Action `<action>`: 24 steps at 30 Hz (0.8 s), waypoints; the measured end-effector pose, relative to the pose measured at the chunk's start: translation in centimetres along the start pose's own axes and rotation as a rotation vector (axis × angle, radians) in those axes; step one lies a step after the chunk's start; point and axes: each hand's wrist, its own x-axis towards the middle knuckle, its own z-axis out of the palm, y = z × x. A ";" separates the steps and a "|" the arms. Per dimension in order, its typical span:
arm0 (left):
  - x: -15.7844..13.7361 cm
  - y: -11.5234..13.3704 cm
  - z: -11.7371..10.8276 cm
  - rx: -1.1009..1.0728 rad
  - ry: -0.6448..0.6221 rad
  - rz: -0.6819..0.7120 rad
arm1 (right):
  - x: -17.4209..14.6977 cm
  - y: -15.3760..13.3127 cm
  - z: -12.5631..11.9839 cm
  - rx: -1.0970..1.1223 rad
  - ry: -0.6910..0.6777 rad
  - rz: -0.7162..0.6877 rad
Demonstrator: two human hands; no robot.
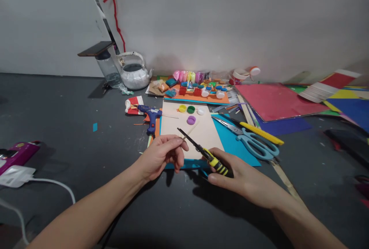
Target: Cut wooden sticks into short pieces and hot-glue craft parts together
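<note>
In my right hand [239, 176] is a pair of scissors [215, 161] with dark blades and yellow-and-black handles. The blades point up and left, reaching my left fingertips. My left hand [165, 154] pinches a thin pale stick [192, 128] between thumb and fingers. Blade and stick cross close to those fingertips; whether the blades touch the stick I cannot tell. Beneath both hands lies a cream sheet [206, 139] on blue card [240, 152]. Small paint pots or caps stand on the sheet: yellow [182, 108], green [190, 109], white [200, 111] and purple [191, 120].
Left of the sheet lies a blue glue gun [151, 116]. Blue-handled scissors [256, 143] and a yellow cutter [262, 133] are at right. Behind stand a kettle [135, 76], a glass bottle [109, 68] and paint pots [198, 91]. A red sheet [282, 101] lies back right.
</note>
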 end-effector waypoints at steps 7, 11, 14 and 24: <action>0.1 -0.1 -0.1 0.021 -0.004 0.000 | 0.0 0.3 -0.1 0.006 0.024 0.074; 0.2 -0.1 -0.2 0.044 -0.014 0.000 | -0.1 0.4 0.0 0.018 0.023 0.076; 0.4 -0.2 -0.3 0.086 0.008 0.005 | -0.2 0.1 0.1 0.019 0.028 0.059; 0.1 -0.2 0.4 0.400 0.245 0.244 | -0.2 -0.2 0.1 -0.039 0.060 0.022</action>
